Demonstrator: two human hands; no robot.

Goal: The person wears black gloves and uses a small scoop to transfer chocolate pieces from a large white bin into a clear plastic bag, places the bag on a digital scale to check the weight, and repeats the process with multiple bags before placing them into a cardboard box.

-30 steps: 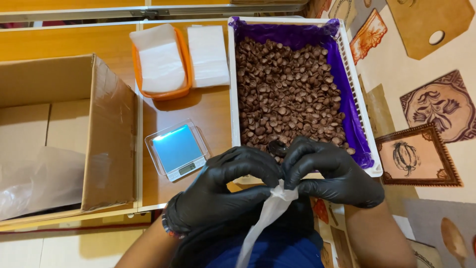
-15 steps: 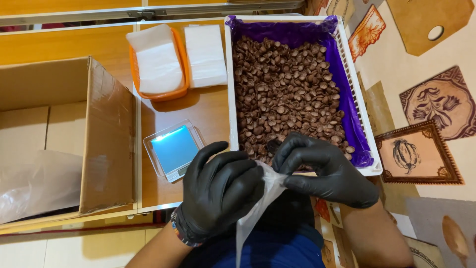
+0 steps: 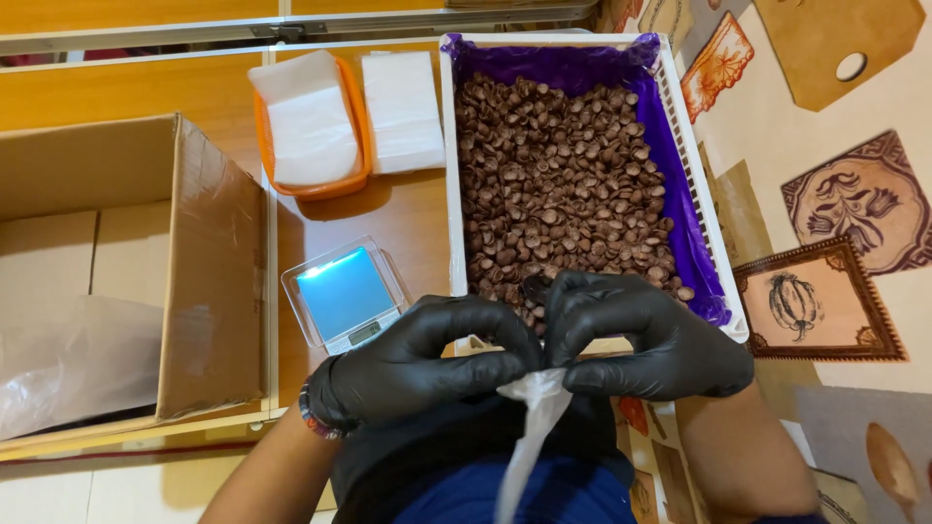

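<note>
A small clear plastic bag (image 3: 529, 427), thin, crumpled and translucent white, hangs limp from its pinched top edge and trails down over the person's dark lap, just in front of the near end of the crate. The left hand (image 3: 417, 364) in a black glove comes in from the lower left with its fingers curled inward, thumb and fingertips closed on the bag's top from the left. The right hand (image 3: 646, 335), also in a black glove, mirrors it from the right, knuckles arched and fingertips pressed to the same edge, so the two hands meet touching at the bag's mouth. Just beyond them sits a white slatted plastic crate (image 3: 449, 184) lined with purple film and filled with small round brown pieces (image 3: 558, 184). To the left of the hands, a small digital scale with a blue platform (image 3: 342, 293) rests on the wooden tabletop (image 3: 408, 213), beside an open cardboard box (image 3: 209, 262).
</note>
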